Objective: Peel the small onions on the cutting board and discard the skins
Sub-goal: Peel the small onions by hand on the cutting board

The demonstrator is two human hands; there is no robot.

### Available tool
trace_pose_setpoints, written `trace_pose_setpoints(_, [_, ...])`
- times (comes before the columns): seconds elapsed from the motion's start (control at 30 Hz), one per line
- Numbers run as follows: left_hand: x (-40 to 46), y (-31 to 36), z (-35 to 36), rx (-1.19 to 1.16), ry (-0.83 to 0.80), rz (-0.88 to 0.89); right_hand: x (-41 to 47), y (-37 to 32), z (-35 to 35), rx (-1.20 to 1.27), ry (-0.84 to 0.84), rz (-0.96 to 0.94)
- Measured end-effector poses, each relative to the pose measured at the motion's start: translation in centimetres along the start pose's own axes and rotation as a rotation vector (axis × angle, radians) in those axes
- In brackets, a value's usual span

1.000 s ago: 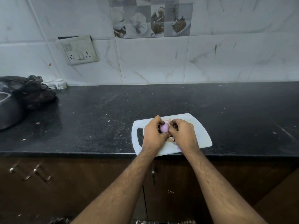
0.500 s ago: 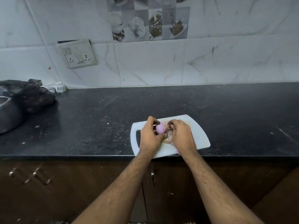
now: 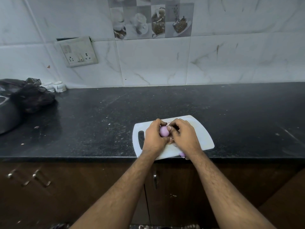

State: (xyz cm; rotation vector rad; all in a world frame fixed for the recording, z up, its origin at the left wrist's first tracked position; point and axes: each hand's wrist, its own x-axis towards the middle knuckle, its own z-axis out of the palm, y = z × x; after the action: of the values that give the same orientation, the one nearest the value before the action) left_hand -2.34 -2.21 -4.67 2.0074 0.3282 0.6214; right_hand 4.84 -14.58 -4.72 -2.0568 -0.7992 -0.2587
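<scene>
1. The left hand (image 3: 152, 138) grips a small pale-purple onion (image 3: 163, 131), its fingers curled round the bulb from the left, the forefinger arched over the top.
2. The right hand (image 3: 184, 136) is curled as well; its thumb tip touches the onion's right side, and the other fingers are bent inward, pinching at the bulb — what lies under them is hidden.
3. The onion is held just above the white cutting board (image 3: 204, 139), over its middle.
4. Brownish loose skins (image 3: 170, 140) lie on the board under and between the two hands.
5. A second small purple onion (image 3: 182, 154) peeps out at the board's near edge, just beside the right wrist.
6. The board lies on the black countertop (image 3: 99, 121), near its front edge, the handle slot towards the left.
7. Well apart, at the far left — a crumpled dark plastic bag (image 3: 31, 96) beside a dark pot (image 3: 7, 116).
8. On the tiled wall, a switch plate (image 3: 78, 52).
</scene>
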Motion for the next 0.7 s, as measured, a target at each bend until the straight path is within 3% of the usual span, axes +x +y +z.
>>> trace_pose_setpoints(0.23, [-0.1,-0.1,0.0,-0.014,-0.009,0.000,0.2,-0.5,0.3,-0.224,-0.021,-0.092])
trace_pose_setpoints(0.5, [0.2,-0.2,0.3,0.033,-0.066,0.022,0.0,-0.8,0.5,-0.174,-0.017,0.128])
trace_pose_setpoints(0.7, [0.3,-0.4,0.5,0.028,-0.065,0.015,0.1,-1.4,0.5,-0.194,-0.005,0.126])
